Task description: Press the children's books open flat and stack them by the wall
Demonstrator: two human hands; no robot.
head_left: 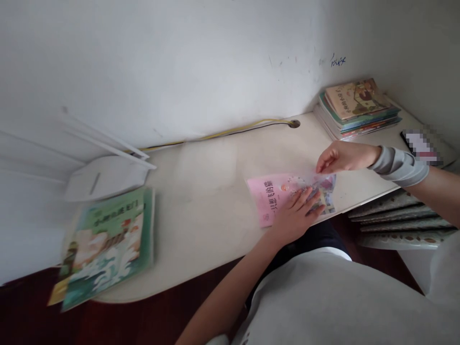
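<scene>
Take the pink book as the centre of a clock face, with 12 towards the wall (223, 62). Between 8 and 9 o'clock, well apart from it, a green book (108, 239) lies on others, its near end jutting past the rounded edge of the white table (194, 230). At 9 o'clock, just behind that pile, stands a white device (108, 179) with thin rods, blurred. From there a yellow cable (212, 136) and a dark one run along the wall's foot to a round hole (294, 124) at 12.

The pink book (268, 196) lies flat near the table's front edge. Over its right half rests the left hand (296, 211), palm down, fingers spread, gripping nothing; its forearm comes in from about 7. At 2 o'clock, by the book's far right corner, is the right hand (332, 158), fingers curled and tips close together; whether they pinch anything I cannot tell. A grey band (398, 165) wraps that wrist.

Between 1 and 2 sits a stack of books (359, 108). Between 3 and 4, below the tabletop, lies folded patterned material (398, 223). Between 2 and 3, farthest right, is a dark-edged object (422, 146), partly pixelated.
</scene>
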